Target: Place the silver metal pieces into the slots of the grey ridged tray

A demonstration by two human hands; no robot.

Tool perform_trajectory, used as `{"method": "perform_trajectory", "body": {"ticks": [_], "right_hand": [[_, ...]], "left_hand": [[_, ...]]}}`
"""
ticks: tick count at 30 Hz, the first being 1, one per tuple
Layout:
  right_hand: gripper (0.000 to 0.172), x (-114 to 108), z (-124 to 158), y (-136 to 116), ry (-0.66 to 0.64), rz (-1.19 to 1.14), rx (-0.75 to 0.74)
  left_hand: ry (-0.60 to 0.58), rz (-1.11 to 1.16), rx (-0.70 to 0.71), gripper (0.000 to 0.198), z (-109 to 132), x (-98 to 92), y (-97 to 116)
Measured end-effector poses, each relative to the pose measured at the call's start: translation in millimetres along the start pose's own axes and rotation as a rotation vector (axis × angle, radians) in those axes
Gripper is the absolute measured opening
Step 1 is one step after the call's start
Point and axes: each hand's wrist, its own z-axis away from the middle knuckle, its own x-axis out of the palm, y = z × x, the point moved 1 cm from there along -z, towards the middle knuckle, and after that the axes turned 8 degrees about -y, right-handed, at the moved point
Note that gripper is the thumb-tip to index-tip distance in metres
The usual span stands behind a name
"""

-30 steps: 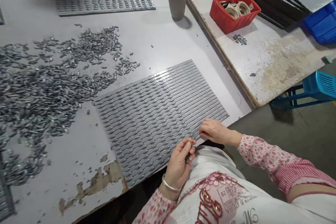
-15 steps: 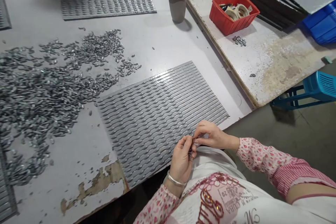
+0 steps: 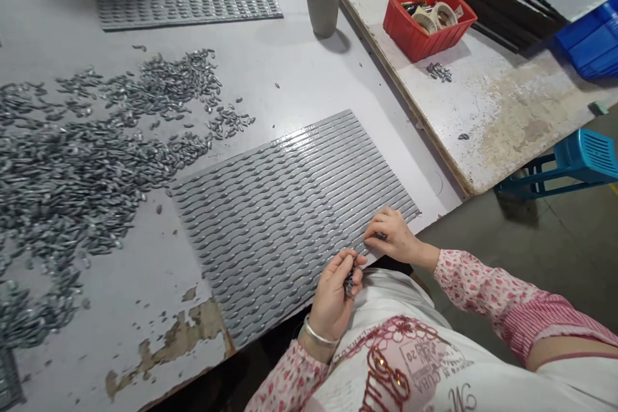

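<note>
White worktable spans most of the frame; ridged gray panel lies ctr., wavy rows left, straight ridges right. Pile of spindle-shaped pcs. spreads at left. R. hand, right of lower ctr., has just parted from L. hand for the panel's near edge, suggesting attention shifted from handful to ridges; fingers curled, grip unclear. L. hand, lower ctr., clutches gray pcs.
</note>
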Motion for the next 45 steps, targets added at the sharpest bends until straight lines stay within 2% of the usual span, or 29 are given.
{"method": "perform_trajectory", "body": {"ticks": [9, 12, 14, 17, 19, 22, 25, 27, 30, 32, 36, 42, 45], "right_hand": [[0.005, 5.8, -0.5, -4.3, 0.037, 0.128, 0.08], [0.007, 3.2, -0.8, -4.6, 0.036, 0.105, 0.089], [0.009, -0.6, -1.2, -8.1, 0.033, -0.011, 0.032], [0.016, -5.2, -2.1, -19.9, -0.037, -0.289, -0.157], [0.019, -5.8, -2.6, -27.8, -0.05, -0.416, -0.226], [0.024, -4.4, -3.4, -30.2, -0.039, -0.563, -0.161], [0.024, -6.6, -5.6, -19.1, -0.08, -0.711, -0.052], [0.02, -12.1, -8.5, -8.7, -0.084, -0.598, -0.042], [0.014, -18.9, -13.7, 1.5, -0.119, -0.212, -0.143], [0.013, -18.4, -16.4, 3.4, -0.146, -0.065, -0.188], [0.006, -9.0, -18.9, 1.2, -0.131, -0.014, -0.15], [0.012, -3.4, -20.9, -1.2, -0.084, 0.092, -0.164], [0.01, -6.1, -20.9, -5.6, -0.052, -0.015, -0.156]], "left_hand": [[0.053, -0.014, 0.011, 0.03, 0.5, -2.2, -3.0], [0.074, 0.012, 0.019, 0.029, 0.0, -1.6, -2.7], [0.087, 0.028, 0.03, 0.031, -0.9, -0.5, -2.5], [0.084, 0.039, 0.046, 0.03, -2.4, 1.4, -3.7], [0.062, 0.038, 0.049, 0.027, -3.0, 2.7, -4.8], [0.05, 0.032, 0.058, 0.024, -1.9, 4.6, -4.0], [0.05, 0.036, 0.041, 0.032, 1.5, 6.2, -0.5], [0.037, 0.034, 0.025, 0.032, 4.1, 6.8, 1.4], [0.043, 0.041, 0.016, 0.02, 6.1, 6.3, 1.4], [0.066, 0.055, 0.002, 0.016, 6.0, 5.2, 0.2], [0.087, 0.078, -0.027, 0.015, 4.9, 2.8, -0.3], [0.069, 0.072, -0.042, 0.025, 5.8, 3.3, 3.3], [0.024, 0.092, -0.024, 0.027, 5.3, 4.0, 3.3]]}}
